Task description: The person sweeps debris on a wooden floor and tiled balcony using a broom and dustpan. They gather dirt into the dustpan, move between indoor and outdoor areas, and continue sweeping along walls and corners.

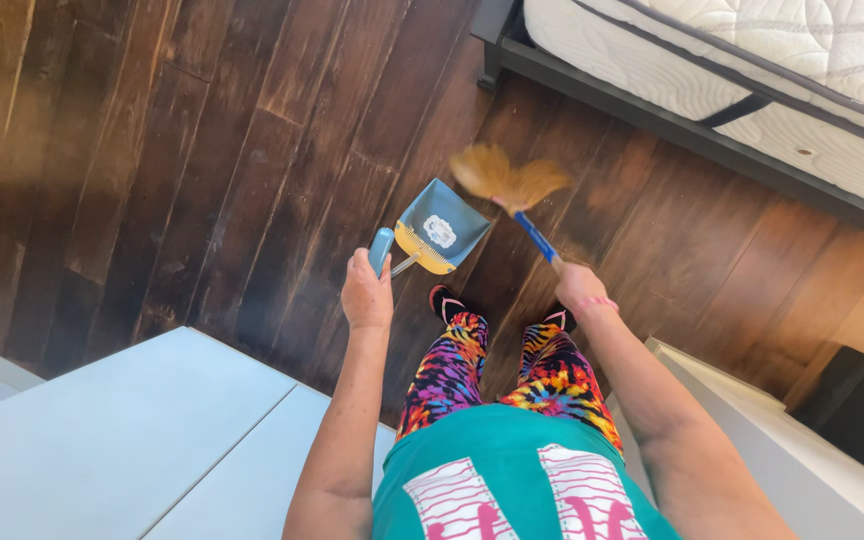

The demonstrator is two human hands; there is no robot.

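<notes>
The blue dustpan (441,232) with its yellow lip hangs tilted just above the dark wood plank floor (202,170), a pale clump of dust sitting in its scoop, and the left hand (366,292) is wrapped tight around its light blue handle. Right beside it the small broom (510,182), straw-coloured bristles blurred, hovers near the pan's upper edge, with the right hand (580,287) closed round its blue stick. Further out there's a white quilted mattress (752,70) on a dark frame top right, and a pale grey surface (122,440) bottom left.
</notes>
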